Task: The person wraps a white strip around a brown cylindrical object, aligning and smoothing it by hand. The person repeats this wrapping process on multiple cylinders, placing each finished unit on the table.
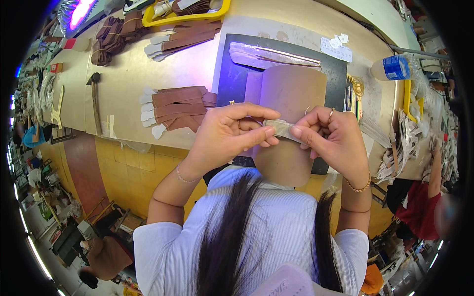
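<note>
Head view: pale strip pinched between both hands, handling looks partway

Progress, judged from layout only: one pale strip (pixel 281 129) is in hand, no sign it's finished or laid down, so reads as mid-step. Apparently done: loose brown strips with pale ends (pixel 180 104) are fanned out at 9 to 10 o'clock from the hands, a second pale-ended group (pixel 192 37) lies at 10 to 11. Whether those are completed or waiting, cannot tell. Probably left: banded dark brown bundles (pixel 111 37) at 10 o'clock, which look unopened, near the yellow tray (pixel 148 18) at 11. Total count unclear.

Position: strip sits between the two hands, over the rounded brown form (pixel 295 91); touching it or just above, cannot tell. Left hand (pixel 233 127) is at the strip's 9 o'clock, thumb and index clamped on that end. Right hand (pixel 335 139) is at 3 o'clock, thumb pressing the other end, fingers behind partly hidden. Strip slopes slightly, 10 toward 4 o'clock.

Around: dark mat (pixel 338 81) under the form, long flat bar (pixel 271 55) at 12, blue-labelled bottle (pixel 395 67) at 2, hammer (pixel 95 96) at 9 to 10, all on the gold-toned surface (pixel 129 64).
</note>
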`<action>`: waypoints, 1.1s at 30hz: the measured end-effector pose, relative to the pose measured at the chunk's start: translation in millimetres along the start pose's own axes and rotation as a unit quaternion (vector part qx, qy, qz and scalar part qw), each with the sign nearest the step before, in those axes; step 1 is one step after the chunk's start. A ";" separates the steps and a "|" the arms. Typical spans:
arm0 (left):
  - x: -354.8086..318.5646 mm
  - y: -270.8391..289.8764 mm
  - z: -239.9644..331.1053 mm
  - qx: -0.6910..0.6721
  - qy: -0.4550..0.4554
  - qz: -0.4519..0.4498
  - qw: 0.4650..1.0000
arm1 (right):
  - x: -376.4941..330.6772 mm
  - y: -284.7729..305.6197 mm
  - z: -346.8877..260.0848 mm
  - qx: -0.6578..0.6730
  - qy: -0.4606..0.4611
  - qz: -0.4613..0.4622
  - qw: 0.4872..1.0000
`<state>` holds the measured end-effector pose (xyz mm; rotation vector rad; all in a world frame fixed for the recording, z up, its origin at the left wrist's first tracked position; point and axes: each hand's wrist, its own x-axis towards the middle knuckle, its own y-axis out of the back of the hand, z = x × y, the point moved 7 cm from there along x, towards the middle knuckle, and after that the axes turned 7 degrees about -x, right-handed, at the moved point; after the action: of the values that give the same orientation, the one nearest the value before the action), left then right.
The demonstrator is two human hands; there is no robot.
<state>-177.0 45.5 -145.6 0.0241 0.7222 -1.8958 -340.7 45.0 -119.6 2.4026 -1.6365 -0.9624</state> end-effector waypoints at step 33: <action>13.7 18.4 -24.6 -0.082 0.018 -0.012 0.996 | -7.2 14.0 24.9 0.054 -0.038 -0.008 0.998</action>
<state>-174.9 41.4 -178.9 -0.0541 0.9036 -1.8571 -367.1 52.0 -130.6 2.4815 -1.7409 -1.0041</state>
